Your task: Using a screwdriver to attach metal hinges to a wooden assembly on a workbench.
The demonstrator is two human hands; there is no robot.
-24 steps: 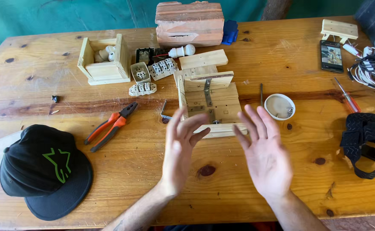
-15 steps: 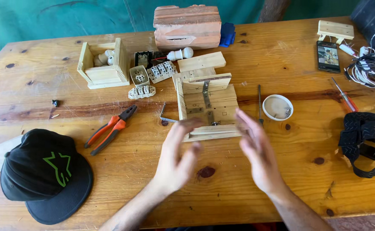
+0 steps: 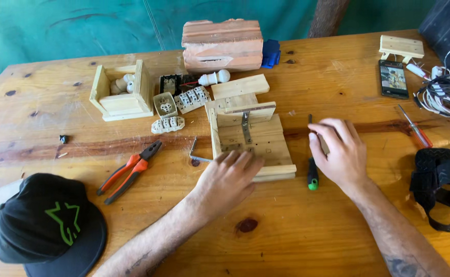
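Observation:
My left hand (image 3: 230,179) lies palm down on the front edge of a pale wooden board assembly (image 3: 253,136) that has a metal strip screwed to it. Its fingers are loosely together and hold nothing. My right hand (image 3: 340,151) is palm down just right of the board, its fingers curled over the spot where a small white bowl stood; the bowl is hidden beneath it. A screwdriver with a black and green handle (image 3: 312,177) lies along the thumb side of that hand. Whether the right hand grips anything is hidden.
Orange pliers (image 3: 130,169) and a black cap (image 3: 50,225) lie at the left. A small wooden box (image 3: 122,95), white electrical parts (image 3: 179,105) and a wooden block (image 3: 222,46) sit behind. A phone (image 3: 393,78), coiled cable (image 3: 445,95), red screwdriver (image 3: 415,128) and black strap (image 3: 443,184) are at the right.
Both hands have come down from being raised and spread above the table. The left has settled on the board's front edge, the right has moved right over the bowl.

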